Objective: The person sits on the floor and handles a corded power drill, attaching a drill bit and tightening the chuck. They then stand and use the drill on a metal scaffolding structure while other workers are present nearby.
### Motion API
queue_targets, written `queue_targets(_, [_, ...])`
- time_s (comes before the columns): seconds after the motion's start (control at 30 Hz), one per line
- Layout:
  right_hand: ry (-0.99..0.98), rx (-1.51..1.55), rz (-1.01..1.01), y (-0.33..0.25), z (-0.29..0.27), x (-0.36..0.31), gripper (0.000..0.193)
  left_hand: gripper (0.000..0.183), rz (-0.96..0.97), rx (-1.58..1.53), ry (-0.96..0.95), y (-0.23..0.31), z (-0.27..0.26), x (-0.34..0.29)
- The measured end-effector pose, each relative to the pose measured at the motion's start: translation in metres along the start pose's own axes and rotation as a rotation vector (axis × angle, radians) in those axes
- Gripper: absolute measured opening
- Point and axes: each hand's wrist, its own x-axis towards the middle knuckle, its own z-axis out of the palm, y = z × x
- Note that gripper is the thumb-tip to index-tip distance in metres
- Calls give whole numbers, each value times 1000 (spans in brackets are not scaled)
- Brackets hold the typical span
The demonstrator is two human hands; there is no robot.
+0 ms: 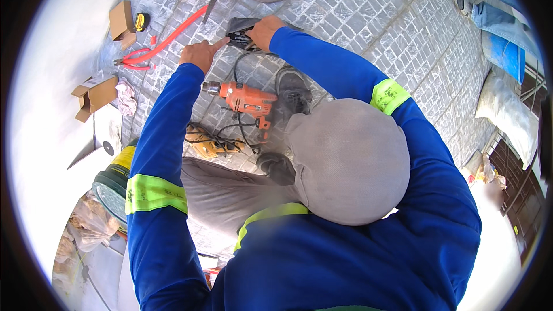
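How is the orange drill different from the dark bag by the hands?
The orange drill is brightly coloured; the dark bag is grey-black. The drill looks hard, with a metal nose pointing left; the bag looks soft and gapes open, showing little things inside. No hand is on the drill, but the right hand is at the bag. Both have grey stone paving around them.

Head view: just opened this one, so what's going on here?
A person in blue sleeves is handling an open dark pouch on the paving. The right hand is at its mouth, and the left hand extends a finger to its edge; whether either grips it is unclear. An orange drill and a yellow corded tool lie nearby, with neither hand on them.
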Motion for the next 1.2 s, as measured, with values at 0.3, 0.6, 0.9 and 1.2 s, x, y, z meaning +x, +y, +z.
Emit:
queue_targets(0.3, [-125, 218, -13, 5, -5, -3, 35, 73, -8, -203, -6, 43, 14, -3])
queue_targets(0.6, [-121, 355, 11, -2, 15, -13, 43, 75, -120, -539, -90, 86, 32, -12])
queue_targets(0.9, [-209, 351, -13, 1, 22, -24, 39, 74, -127, -647, -109, 121, 48, -20])
queue_targets(1.2, [-121, 168, -33, -2, 20, -52, 39, 76, -192, -792, 24, 134, 54, -31])
